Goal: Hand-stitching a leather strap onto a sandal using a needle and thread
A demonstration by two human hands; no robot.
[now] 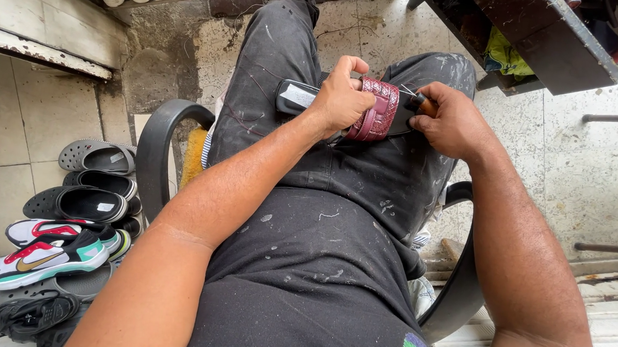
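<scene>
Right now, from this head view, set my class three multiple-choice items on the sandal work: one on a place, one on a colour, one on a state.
1. Where does the sandal rest?
A. on the person's lap
B. on the floor tiles
C. on the dark shelf

2. What colour is the woven strap?
A. yellow
B. maroon
C. white

3. What is the left hand doing?
A. hanging free
B. lying flat on the chair arm
C. gripping the sandal

Key:
1 A, it lies across the dark trousers.
2 B, the braided band is dark red.
3 C, its fingers curl round the sole while the right hand holds a brown-handled tool at the strap.
</scene>
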